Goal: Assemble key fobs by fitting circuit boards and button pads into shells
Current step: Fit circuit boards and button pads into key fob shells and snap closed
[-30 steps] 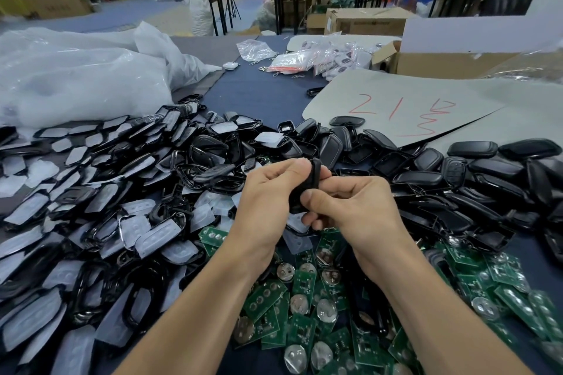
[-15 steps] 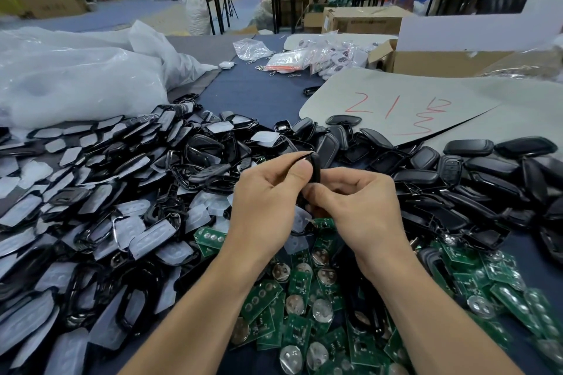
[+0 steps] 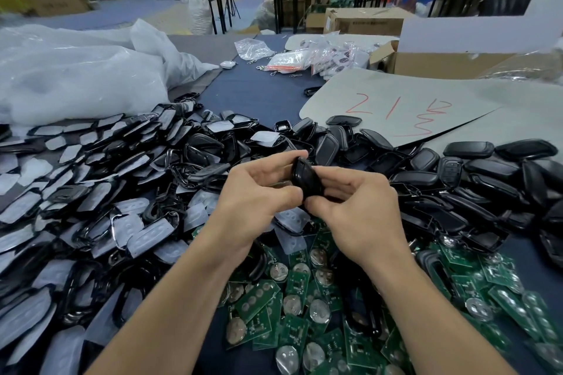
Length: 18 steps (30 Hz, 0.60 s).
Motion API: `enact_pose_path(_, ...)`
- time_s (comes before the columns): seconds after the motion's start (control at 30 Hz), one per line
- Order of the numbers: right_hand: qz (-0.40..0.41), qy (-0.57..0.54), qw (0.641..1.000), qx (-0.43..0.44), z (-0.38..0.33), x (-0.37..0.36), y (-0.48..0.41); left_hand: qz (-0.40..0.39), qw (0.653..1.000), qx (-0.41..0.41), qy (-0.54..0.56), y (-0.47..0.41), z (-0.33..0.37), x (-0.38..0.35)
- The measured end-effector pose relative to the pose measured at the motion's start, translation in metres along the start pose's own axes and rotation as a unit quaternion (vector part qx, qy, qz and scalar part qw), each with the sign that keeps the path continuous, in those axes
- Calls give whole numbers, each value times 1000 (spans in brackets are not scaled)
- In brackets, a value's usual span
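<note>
**Head view: fob shell pinched in both hands over the parts heap**

Glossy black plastic key fob shell (image 3: 304, 179) is held in the air between left hand (image 3: 253, 204) and right hand (image 3: 359, 213). It sits above the heap of green circuit boards with silver coin cells (image 3: 304, 298) on the dark blue worktop (image 3: 259, 94).

Grip: narrow on both sides, with thumbs and fingertips pinching the shell's edges from opposite ends. Fingers hide the seam, so I can't tell if the halves are fully seated.

Handling, my read:
- Shell is a light, stiff, thin-walled moulding. The gloss is likely slippery and the snap tabs probably brittle.
- Take it by the long edges and squeeze along the seam, not on the face.
- Translucent grey rubber button pads (image 3: 146, 231) to the left look floppy and easy to knock out of place.
- Boards are best held by their edges.

Writing:
- Grey cardboard sheet (image 3: 396, 94) beyond the hands carries red marker: "21" plus a scrawl like a 3.
- Loose black shell halves (image 3: 487, 186) piled on the right show no brand I can read.
- Print on the brown carton (image 3: 365, 23) at the back is too blurred.
</note>
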State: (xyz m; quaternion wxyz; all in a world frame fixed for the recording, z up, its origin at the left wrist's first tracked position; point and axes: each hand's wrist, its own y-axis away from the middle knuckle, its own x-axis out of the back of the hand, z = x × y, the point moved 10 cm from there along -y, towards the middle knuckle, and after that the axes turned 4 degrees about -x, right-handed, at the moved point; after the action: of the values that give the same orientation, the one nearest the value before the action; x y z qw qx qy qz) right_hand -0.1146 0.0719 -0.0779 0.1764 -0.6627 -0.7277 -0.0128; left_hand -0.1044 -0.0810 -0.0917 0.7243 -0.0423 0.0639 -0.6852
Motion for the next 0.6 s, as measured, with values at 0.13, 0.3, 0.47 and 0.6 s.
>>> enact_pose_path(0.13, -17, -10, 1000, -10, 6, -5, -3, 6, 1000, 7, 11, -2, -2, 5)
enact_pose_path(0.3, -29, 3, 1000, 2, 3, -7, -3, 5, 1000, -6, -10, -4, -3, 8)
enact_pose_path(0.47, -42, 34, 998, 13, 5, -8, -1, 3, 999, -26, -32, -4, 1, 11)
enact_pose_path(0.6, -49, 39, 998, 10, 6, -8, 0, -7, 998, -21, -52, -5, 1, 10)
